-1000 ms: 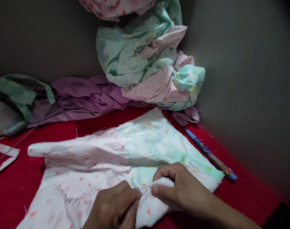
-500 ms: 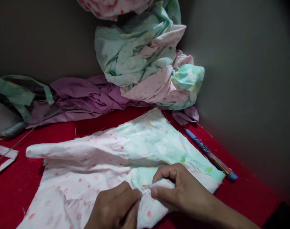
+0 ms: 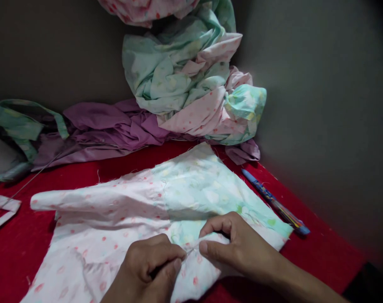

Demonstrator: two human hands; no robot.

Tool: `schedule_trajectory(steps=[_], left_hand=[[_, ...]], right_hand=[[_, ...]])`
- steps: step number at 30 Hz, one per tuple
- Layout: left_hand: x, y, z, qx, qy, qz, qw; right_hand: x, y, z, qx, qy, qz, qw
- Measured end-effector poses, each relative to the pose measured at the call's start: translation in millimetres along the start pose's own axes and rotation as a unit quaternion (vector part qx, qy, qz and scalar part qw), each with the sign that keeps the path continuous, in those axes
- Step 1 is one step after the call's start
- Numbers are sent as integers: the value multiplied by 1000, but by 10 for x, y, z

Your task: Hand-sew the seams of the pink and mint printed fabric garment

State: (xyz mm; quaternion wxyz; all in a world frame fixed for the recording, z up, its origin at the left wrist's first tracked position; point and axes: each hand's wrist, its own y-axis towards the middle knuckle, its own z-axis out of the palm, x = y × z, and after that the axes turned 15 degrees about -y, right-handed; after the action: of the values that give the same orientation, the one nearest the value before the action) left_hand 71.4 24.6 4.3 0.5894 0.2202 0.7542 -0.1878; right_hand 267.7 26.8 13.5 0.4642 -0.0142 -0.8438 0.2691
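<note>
A patchwork cloth of pink-dotted white and mint floral pieces lies on a red surface, its near edge lifted between the hands. My left hand is closed with thumb and forefinger pinching the fabric at a small fold. Just to its right, my right hand grips the raised edge of the same cloth between thumb and curled fingers. A thin shiny sliver, perhaps a needle, shows faintly between the fingertips; which hand holds it is unclear.
A blue patterned pen lies right of the cloth. Behind are a purple cloth and a heap of mint and pink fabric against the wall. A white-edged strip and a thin thread lie at the left.
My left thumb has come away slightly from under the forefinger, and the thin shiny piece shows less between the hands. The whole view has shifted a little.
</note>
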Motion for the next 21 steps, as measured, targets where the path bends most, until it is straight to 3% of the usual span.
schedule_trajectory(steps=[14, 21], left_hand=[[-21, 27, -29, 18, -55, -50, 997], [-8, 47, -21, 4, -49, -45, 998]], right_hand=[[0, 5, 27, 9, -6, -9, 1000], [-32, 9, 20, 10, 2, -7, 1000]])
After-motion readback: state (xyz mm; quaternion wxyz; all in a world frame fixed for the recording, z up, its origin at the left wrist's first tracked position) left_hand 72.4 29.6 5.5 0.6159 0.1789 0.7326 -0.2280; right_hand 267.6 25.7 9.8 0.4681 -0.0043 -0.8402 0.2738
